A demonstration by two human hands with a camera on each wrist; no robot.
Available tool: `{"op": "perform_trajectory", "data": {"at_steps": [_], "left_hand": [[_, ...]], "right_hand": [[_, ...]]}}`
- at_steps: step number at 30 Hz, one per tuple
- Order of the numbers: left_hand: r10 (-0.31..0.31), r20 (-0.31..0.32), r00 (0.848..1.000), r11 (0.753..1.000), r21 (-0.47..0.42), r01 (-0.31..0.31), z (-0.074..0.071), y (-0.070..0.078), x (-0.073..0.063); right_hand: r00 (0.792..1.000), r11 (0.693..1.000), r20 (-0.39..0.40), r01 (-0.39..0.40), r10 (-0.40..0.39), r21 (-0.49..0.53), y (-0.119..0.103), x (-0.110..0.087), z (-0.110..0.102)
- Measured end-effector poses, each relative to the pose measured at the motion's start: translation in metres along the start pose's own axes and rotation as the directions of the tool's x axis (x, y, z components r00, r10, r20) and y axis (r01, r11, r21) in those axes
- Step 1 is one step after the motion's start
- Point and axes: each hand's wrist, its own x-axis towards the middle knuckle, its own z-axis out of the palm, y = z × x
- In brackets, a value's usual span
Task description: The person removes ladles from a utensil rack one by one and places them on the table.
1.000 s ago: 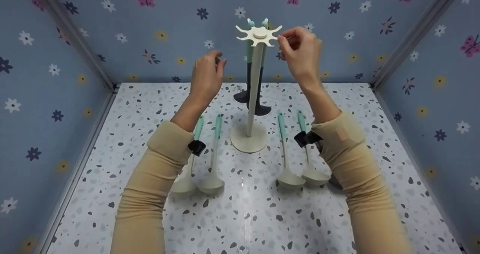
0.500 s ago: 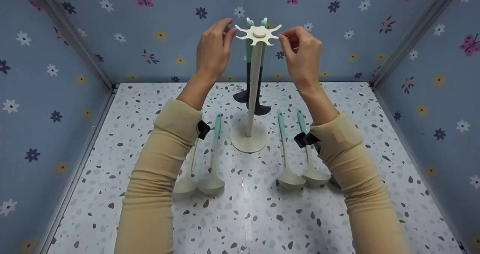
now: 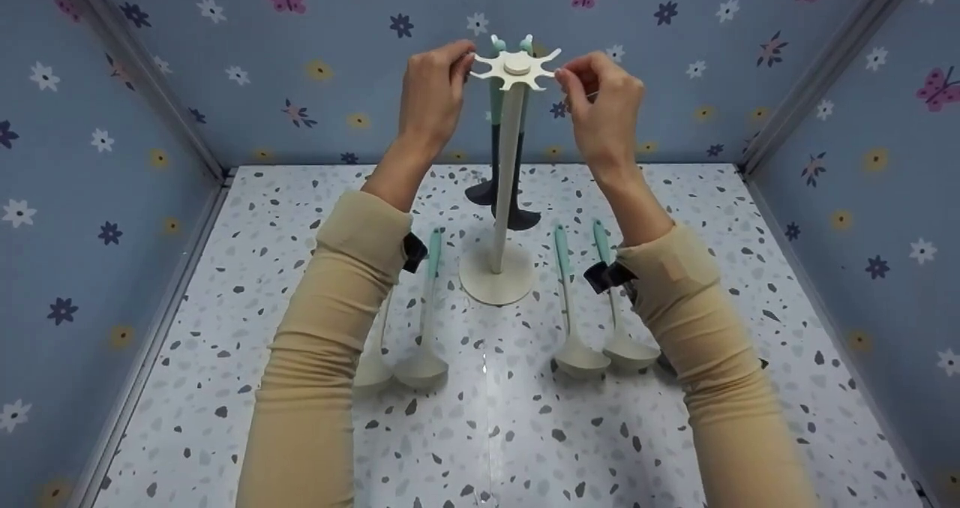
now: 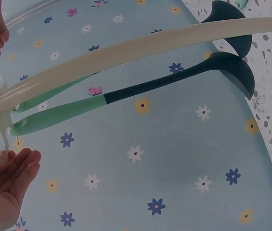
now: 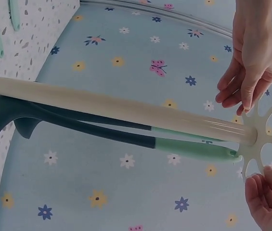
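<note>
A cream utensil stand (image 3: 507, 163) rises from a round base, with a ring of curved hooks (image 3: 517, 65) at its top. My left hand (image 3: 433, 95) pinches a hook tip on the left side between thumb and fingertips. Opposite it, my right hand (image 3: 606, 110) pinches a hook tip on the right. Two dark ladles with mint handles hang from the back hooks; one nearer ladle (image 4: 160, 84) shows its full length in the left wrist view. The right wrist view has the right fingers (image 5: 256, 195) at the hook's end.
Two cream ladles with mint handles lie on the speckled table left of the base, one (image 3: 421, 365) partly beside the left sleeve. Two more, including a ladle (image 3: 581, 358), lie to the right. A dark piece (image 3: 666, 365) shows by the right sleeve. Flowered walls (image 3: 337, 80) surround the table.
My left hand has moved up and right to the stand's top and now pinches a hook. The right hand has stayed at its hook, and the stand has hardly moved.
</note>
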Motion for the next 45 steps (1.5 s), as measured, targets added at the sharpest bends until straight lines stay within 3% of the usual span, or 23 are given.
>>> {"op": "perform_trajectory", "data": {"at_steps": [7,12,18,24,35,40,45], "left_hand": [[-0.002,-0.031,1.000,0.995,-0.098,-0.001,0.000,0.001,-0.003],[0.045,-0.060,0.997,0.989,-0.135,-0.053,0.002,0.002,-0.008],[0.079,-0.101,0.992,0.982,-0.164,-0.095,0.003,0.003,-0.011],[0.136,-0.157,0.978,0.970,-0.179,-0.163,0.006,0.007,-0.017],[0.140,-0.145,0.979,0.964,-0.207,-0.169,0.006,0.018,-0.026],[0.110,-0.115,0.987,0.975,-0.178,-0.130,0.006,0.024,-0.029],[0.110,-0.127,0.986,0.977,-0.170,-0.131,0.006,0.025,-0.031]], "right_hand": [[0.999,0.998,-0.007,-0.049,0.050,0.045,0.004,0.004,0.001],[0.995,0.992,-0.005,-0.102,0.103,0.081,0.004,0.009,-0.002],[0.987,0.962,0.006,-0.160,0.163,0.222,-0.005,0.014,-0.008],[0.983,0.937,0.018,-0.181,0.185,0.298,0.020,0.028,-0.001],[0.969,0.920,0.079,-0.246,0.233,0.305,0.023,0.038,0.001],[0.969,0.921,0.114,-0.245,0.221,0.303,0.011,0.037,-0.004],[0.968,0.916,0.131,-0.247,0.215,0.317,0.000,0.034,-0.008]]}}
